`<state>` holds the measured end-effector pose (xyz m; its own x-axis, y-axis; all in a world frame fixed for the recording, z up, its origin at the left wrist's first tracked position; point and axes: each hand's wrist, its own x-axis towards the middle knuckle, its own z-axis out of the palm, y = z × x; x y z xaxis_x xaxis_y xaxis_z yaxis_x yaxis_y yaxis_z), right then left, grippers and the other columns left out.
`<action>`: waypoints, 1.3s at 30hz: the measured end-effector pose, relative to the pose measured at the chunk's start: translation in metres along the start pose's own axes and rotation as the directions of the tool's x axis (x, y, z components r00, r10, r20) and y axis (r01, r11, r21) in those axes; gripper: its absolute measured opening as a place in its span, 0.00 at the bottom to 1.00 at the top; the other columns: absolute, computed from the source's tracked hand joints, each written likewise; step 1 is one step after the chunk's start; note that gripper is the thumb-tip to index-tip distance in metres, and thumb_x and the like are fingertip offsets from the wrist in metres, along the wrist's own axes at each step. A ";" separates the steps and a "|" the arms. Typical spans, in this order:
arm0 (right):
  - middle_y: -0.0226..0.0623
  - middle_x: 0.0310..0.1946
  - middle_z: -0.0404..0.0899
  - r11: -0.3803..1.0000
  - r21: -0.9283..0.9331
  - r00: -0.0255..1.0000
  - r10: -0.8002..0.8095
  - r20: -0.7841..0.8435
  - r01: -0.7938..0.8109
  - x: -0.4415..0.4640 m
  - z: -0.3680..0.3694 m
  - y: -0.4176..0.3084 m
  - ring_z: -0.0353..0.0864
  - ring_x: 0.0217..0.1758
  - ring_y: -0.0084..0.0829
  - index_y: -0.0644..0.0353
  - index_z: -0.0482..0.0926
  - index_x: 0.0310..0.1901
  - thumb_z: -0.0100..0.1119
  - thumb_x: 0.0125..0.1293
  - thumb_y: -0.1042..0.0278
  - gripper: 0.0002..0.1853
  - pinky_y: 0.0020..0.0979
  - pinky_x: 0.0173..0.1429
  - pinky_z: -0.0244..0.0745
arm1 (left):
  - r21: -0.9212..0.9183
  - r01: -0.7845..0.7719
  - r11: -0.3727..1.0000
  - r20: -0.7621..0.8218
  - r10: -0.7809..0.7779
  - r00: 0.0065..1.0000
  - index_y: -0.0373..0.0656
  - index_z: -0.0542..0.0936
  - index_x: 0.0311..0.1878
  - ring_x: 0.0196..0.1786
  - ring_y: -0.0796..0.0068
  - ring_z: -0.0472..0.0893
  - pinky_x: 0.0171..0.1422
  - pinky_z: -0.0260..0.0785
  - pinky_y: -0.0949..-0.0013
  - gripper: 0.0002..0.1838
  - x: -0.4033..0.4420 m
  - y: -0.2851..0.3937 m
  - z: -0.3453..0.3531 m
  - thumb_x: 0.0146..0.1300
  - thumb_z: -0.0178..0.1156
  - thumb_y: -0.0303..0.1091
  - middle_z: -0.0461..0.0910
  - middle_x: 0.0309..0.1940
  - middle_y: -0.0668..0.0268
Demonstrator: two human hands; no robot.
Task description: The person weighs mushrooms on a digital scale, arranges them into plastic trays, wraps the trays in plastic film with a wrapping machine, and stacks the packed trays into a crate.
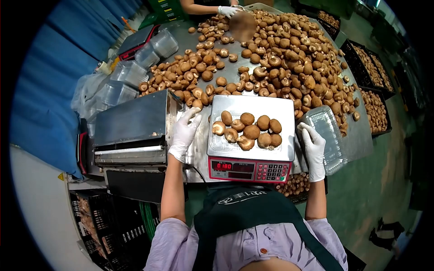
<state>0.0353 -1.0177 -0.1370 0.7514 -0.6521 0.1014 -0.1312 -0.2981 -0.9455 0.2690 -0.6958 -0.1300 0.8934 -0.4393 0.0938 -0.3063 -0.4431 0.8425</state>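
Note:
My left hand [183, 135], white-gloved, is left of the scale with thumb and fingers apart and nothing between them. Its fingertips are close to a mushroom [197, 104] at the pile's edge; contact is unclear. On the right, my gloved right hand [313, 151] has its fingers curled at the left edge of a clear plastic tray [332, 144]. Between the hands stands a scale [253, 106] with a red display reading 0180. Several brown mushrooms [251, 132] lie on its plate in a clear tray [226, 147].
A large mushroom pile [289, 54] covers the metal table behind the scale. Stacked clear trays [131, 72] and a metal machine [131, 119] are at left. A co-worker's gloved hand [228, 11] is at the far side. Mushroom crates [373, 110] stand at right.

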 end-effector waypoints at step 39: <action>0.43 0.26 0.83 0.979 -0.196 0.944 0.019 0.328 0.049 -0.006 0.430 -0.153 0.85 0.32 0.33 0.61 0.84 0.35 0.61 0.54 0.60 0.14 0.31 0.42 0.77 | 0.470 0.287 0.835 -0.142 -0.250 0.958 0.49 0.84 0.44 0.47 0.53 0.81 0.53 0.73 0.59 0.15 0.017 -0.175 -0.343 0.54 0.56 0.35 0.82 0.40 0.53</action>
<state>0.3292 -0.6685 -0.1261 0.9195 -0.3924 -0.0238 -0.2189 -0.4607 -0.8601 0.4506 -0.3573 -0.0939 0.9789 -0.1992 -0.0457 -0.1532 -0.8631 0.4813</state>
